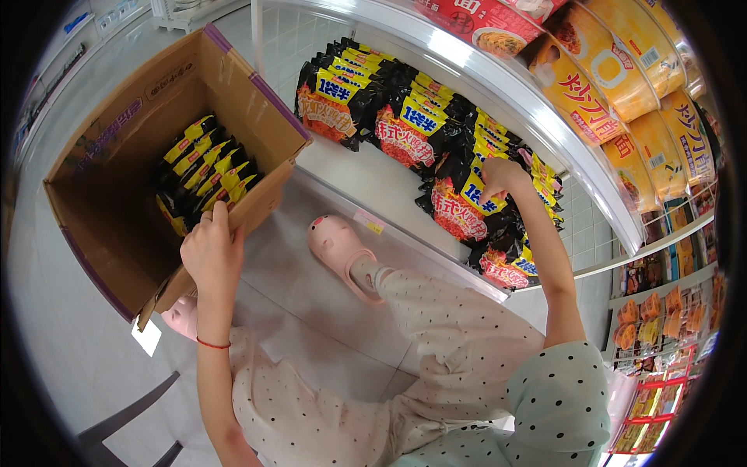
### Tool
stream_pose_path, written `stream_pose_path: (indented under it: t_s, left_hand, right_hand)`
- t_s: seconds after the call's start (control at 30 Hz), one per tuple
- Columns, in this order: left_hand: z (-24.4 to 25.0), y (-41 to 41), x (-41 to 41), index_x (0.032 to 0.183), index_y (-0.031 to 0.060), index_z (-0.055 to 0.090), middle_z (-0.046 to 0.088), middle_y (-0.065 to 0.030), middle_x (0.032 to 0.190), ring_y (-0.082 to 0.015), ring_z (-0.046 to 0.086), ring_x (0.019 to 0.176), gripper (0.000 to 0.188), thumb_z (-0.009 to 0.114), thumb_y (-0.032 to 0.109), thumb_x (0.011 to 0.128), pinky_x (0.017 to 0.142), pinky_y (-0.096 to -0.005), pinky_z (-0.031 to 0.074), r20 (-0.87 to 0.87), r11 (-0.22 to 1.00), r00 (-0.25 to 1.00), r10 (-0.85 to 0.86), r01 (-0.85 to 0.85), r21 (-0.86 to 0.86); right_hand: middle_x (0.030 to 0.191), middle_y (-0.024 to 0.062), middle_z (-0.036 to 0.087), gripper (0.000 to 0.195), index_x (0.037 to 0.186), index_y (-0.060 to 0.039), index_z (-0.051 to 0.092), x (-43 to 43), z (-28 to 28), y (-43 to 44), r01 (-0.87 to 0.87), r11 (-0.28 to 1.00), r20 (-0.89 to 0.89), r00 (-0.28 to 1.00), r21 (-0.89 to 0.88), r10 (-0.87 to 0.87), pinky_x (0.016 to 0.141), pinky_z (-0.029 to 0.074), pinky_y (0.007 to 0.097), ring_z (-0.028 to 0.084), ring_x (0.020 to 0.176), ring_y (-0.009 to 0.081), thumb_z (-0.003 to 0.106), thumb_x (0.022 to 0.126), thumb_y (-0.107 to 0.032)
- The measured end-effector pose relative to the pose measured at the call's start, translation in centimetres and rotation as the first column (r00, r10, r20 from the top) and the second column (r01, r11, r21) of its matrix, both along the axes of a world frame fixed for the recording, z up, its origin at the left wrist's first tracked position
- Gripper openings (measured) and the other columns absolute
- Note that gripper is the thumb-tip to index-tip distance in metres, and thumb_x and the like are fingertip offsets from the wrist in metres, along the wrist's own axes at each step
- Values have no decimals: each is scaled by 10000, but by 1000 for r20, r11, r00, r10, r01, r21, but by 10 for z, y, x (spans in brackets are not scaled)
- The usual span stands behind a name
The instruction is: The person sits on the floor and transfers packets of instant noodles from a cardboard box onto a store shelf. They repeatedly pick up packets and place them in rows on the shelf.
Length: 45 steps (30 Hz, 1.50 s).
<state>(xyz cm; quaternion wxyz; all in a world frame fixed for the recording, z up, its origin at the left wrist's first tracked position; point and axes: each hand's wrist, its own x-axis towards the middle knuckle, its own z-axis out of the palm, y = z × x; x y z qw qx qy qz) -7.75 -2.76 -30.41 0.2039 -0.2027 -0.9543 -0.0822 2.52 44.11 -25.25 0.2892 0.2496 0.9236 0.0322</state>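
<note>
My left hand [213,248] holds the near rim of an open cardboard box [251,96], fingers bent over the edge. Inside the box stands a row of black-and-yellow instant noodle packets [204,166]. My right hand [503,180] is at a row of similar noodle packets [461,201] on a white shelf [350,169], fingers pointing down at the front packet; whether they grip it I cannot tell. Several rows of these packets stand side by side on the shelf, with black, yellow and red printing.
A clear shelf lip with a price tag [369,222] runs along the front. Above, a curved shelf edge [525,76] carries yellow noodle tubs [583,87]. Pink clogs [338,251] are on the tiled floor. Dark legs of some object [134,408] lie at lower left. Snack racks [653,321] stand at right.
</note>
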Motion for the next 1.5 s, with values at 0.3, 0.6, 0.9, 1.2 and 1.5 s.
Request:
stream_pose_path:
  t_s: [0.3,0.6,0.9,1.2,1.5]
  left_hand:
    - [-3,1,1,904,83,532,594,-77,760,-257,632,677,293,734,182,718,574,-372,496,-36,1000,999,-7,6,-4]
    - [-2,3,-1,849,89,504,593,-81,739,-256,633,656,266,720,185,726,567,-366,502,-31,1000,999,-11,11,-2]
    - [-10,5,3,819,61,512,602,-111,772,-277,636,703,180,611,7,678,601,-374,511,-15,997,998,-59,60,48]
    - [-1,3,17,902,30,612,617,-121,940,-282,621,875,246,610,-1,659,702,-373,512,159,990,979,-128,115,87]
    - [-9,1,24,1091,25,560,609,-136,1017,-276,607,959,406,581,-7,687,771,-372,501,125,986,981,-151,140,89]
  right_hand:
    - [565,94,606,449,597,-12,592,-13,-12,5,-278,961,-10,961,-5,277,491,467,373,625,541,267,827,477,-375]
    - [664,86,583,424,738,-60,554,-9,29,-62,-485,874,-372,806,32,461,567,432,393,597,676,309,800,497,-307]
    - [837,91,525,376,795,-19,510,-28,108,-153,-892,332,-774,437,-307,458,699,434,343,508,779,263,803,562,-58]
    - [1004,25,630,438,1107,5,543,-73,112,-248,-940,173,-956,289,-294,-56,867,488,263,611,962,121,747,722,48]
    - [813,132,632,357,898,38,594,-164,43,-352,-942,309,-967,188,-128,172,678,521,307,628,716,192,787,715,-201]
